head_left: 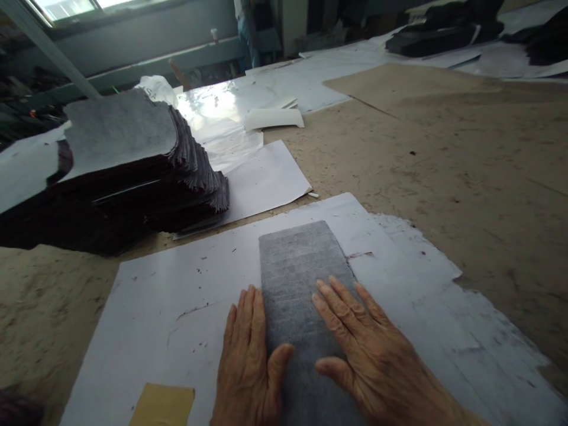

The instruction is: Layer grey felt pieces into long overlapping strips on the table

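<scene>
A long grey piece of fabric-like material [295, 260] lies flat on a large white paper sheet [177, 307]. My left hand [248, 361] rests along its left edge, fingers stretched out on the paper and thumb over the grey piece. My right hand [368, 349] lies palm down across the right side of the piece, with its fingers spread. Neither hand grips anything. The near end of the piece runs out of the bottom of the view between my hands. Close to my left hand is a yellow-brown card [163, 405].
At the left stands a thick stack of dark, grey-topped pieces [124, 127]. Beyond the work sheet are another white sheet [266, 177] and a curled white strip [273, 118]. Brown paper [412, 86] and dark folded bundles [444, 38] lie farther back. A person [247, 32] stands in the background.
</scene>
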